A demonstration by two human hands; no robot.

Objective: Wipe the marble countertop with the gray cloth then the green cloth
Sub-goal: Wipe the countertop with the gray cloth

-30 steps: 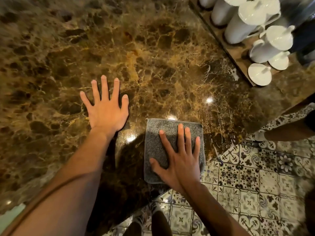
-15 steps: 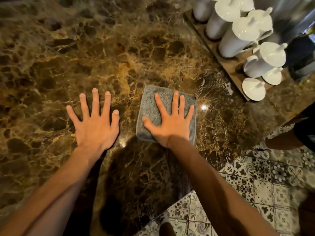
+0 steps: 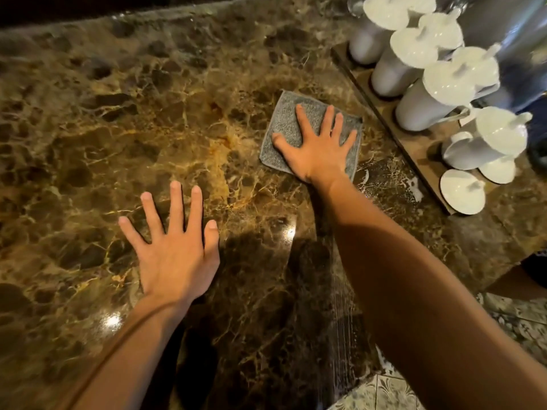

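The brown marble countertop point(image 3: 118, 113) fills most of the view. A square gray cloth point(image 3: 284, 125) lies flat on it, right of centre toward the far side. My right hand point(image 3: 316, 152) presses down on the cloth, palm flat and fingers spread, covering its near right part. My left hand point(image 3: 174, 250) rests flat on bare marble nearer to me and to the left, fingers apart, holding nothing. A faint wet streak runs along the marble under my right forearm. No green cloth is in view.
A wooden tray point(image 3: 414, 143) with several white lidded jugs point(image 3: 438, 84) stands just right of the cloth. The counter's near edge meets patterned floor tiles point(image 3: 384, 389) at the bottom right. Another person's leg point(image 3: 518, 282) shows at the right edge.
My right hand has pushed the gray cloth away from the near edge, up and to the right, toward the tray. My left hand has stayed flat on the marble.
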